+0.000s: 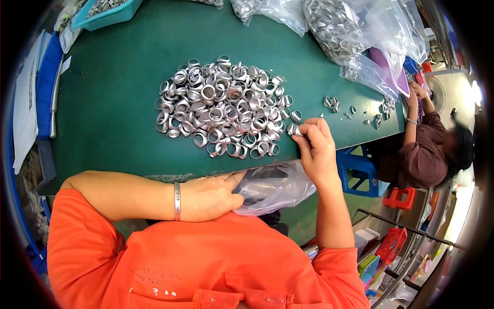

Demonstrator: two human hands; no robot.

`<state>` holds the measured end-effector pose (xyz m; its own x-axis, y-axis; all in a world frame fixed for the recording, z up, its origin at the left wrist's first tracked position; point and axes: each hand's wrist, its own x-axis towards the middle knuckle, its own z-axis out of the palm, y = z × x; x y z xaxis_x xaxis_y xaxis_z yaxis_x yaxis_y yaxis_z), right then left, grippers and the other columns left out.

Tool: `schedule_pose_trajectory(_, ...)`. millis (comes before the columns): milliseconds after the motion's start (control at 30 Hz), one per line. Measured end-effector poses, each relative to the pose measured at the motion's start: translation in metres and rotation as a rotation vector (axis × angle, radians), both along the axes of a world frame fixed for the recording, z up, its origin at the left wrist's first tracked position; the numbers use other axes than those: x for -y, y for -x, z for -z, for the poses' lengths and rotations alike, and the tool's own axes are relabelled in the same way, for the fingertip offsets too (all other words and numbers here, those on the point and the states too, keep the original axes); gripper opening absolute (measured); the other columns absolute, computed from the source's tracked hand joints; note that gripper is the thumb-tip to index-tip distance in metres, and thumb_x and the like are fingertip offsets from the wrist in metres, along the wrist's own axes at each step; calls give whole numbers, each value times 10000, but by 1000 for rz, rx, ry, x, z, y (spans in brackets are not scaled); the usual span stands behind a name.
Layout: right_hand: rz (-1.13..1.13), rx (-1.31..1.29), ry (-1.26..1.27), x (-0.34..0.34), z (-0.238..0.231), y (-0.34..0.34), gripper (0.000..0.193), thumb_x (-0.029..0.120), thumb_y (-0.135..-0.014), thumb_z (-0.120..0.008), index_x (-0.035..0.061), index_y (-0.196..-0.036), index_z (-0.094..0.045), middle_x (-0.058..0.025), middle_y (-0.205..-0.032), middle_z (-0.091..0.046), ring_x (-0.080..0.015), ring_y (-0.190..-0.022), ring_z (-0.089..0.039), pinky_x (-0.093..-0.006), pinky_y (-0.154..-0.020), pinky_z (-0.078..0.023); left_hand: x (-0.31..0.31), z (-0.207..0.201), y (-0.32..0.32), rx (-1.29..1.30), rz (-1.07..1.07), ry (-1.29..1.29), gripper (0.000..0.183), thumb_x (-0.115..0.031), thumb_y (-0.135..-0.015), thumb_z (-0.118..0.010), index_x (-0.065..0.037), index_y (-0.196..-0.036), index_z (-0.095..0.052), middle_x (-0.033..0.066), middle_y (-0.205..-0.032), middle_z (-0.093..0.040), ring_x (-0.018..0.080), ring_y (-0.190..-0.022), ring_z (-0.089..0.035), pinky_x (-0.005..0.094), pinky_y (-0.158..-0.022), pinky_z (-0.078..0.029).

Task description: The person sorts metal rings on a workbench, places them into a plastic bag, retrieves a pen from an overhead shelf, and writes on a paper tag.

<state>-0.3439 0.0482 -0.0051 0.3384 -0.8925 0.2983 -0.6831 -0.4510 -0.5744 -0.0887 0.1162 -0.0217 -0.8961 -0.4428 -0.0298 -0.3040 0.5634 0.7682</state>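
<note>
- The signet-style rings (194, 96) lay heaped on the green table (113, 103), at 12 o'clock from the person's body.
- The right hand (319, 149) held a silvery metal ring (293, 130) in a narrow pinch at the heap's 4 o'clock edge; the fingers hid whether more than one was caught.
- Good handling seemed to call for a light pinch on the band, with pieces taken from the rim so the heap would not slide.
- The clear plastic bag (278, 193) sagged open at the heap's 5 o'clock, just off the table's near edge; a slack mouth like that probably needed spreading and steadying against spills.
- The loose rings (336, 106) at the heap's 3 o'clock were best left unbrushed by the wrist.
- The right forearm rose nearly upright from 6 o'clock, wrist almost straight, thumb under bent fingers.
- The left forearm crossed in front of the body toward 3 o'clock, a metal bracelet (177, 202) at the wrist.
- The left hand (213, 198) met the bag's 9 o'clock side, thumb and forefinger apart; its grip could not be told.
</note>
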Motion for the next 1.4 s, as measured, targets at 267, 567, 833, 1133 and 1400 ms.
schedule_pose_trajectory(267,-352,98,-227,-13,-36,1,133,-47,-736,-664,-2,-840,-594,-131,-874,-565,-305,-810,-572,-364,-717,-470,-2,5,0,-15,-25,-19,159,-115,-826,-527,38,-864,-547,408,-1382,-273,505,-1182,-454,463,-967,-433)
schedule_pose_trajectory(567,-24,-89,195,21,7,-4,136,-20,-752,-657,28,-875,-623,-110,-930,-571,-308,-843,-528,-375,-746,-442,-1,0,0,-12,-32,-66,132,-103,-825,-523,28,-813,-510,405,-1401,-244,494,-1176,-462,447,-978,-423)
schedule_pose_trajectory(833,-214,114,-334,-30,-21,1,164,-58,-741,-675,3,-883,-620,-113,-907,-569,-260,-803,-577,-335,-704,-480,-1,5,3,-34,-48,-6,191,-113,-813,-514,65,-851,-573,413,-1356,-309,509,-1193,-438,461,-994,-407)
schedule_pose_trajectory(1133,-181,181,-139,-17,-18,-14,137,-46,-738,-676,-11,-862,-631,-104,-839,-598,-260,-730,-588,-326,-646,-486,1,1,2,-54,-41,23,168,-100,-796,-535,57,-826,-588,407,-1373,-290,501,-1228,-412,443,-1013,-394)
schedule_pose_trajectory(1400,189,78,-47,-15,-3,-27,147,-11,-720,-681,4,-859,-635,-115,-854,-590,-257,-698,-596,-335,-607,-484,0,2,2,-55,-28,33,158,-88,-803,-532,56,-836,-589,402,-1404,-246,498,-1240,-404,437,-1025,-381)
